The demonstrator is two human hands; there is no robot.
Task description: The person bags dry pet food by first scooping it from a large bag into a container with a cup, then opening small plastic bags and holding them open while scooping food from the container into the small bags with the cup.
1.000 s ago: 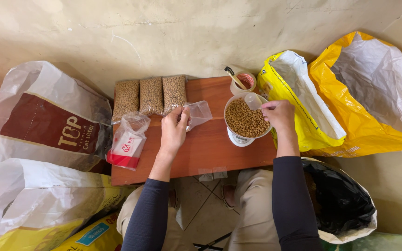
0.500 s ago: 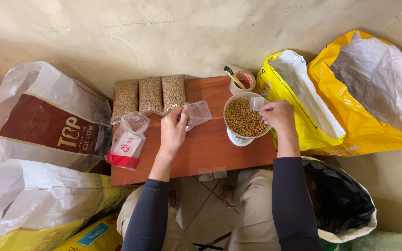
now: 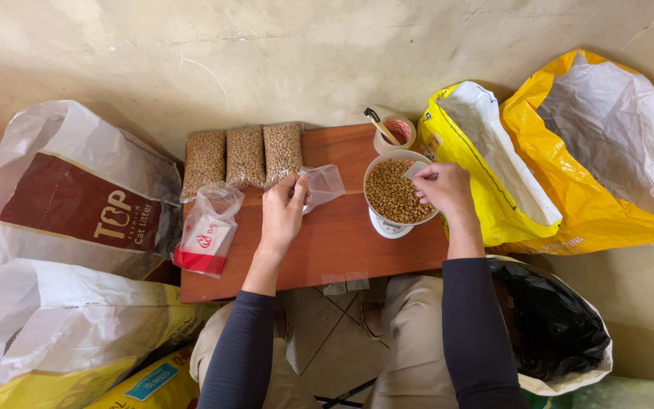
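Little has changed in the last second: the left hand (image 3: 283,210) still pinches an empty clear bag (image 3: 319,185) mid-bench, while the right hand (image 3: 443,189) stays closed on a scoop (image 3: 416,170) over the bowl of pellets (image 3: 393,191) near the bench's right edge

Lighting: soft, even, fairly bright; sharp focus.
Faint shadows on the wall above the table's (image 3: 342,235) far edge; wide-angle bending at frame edges.
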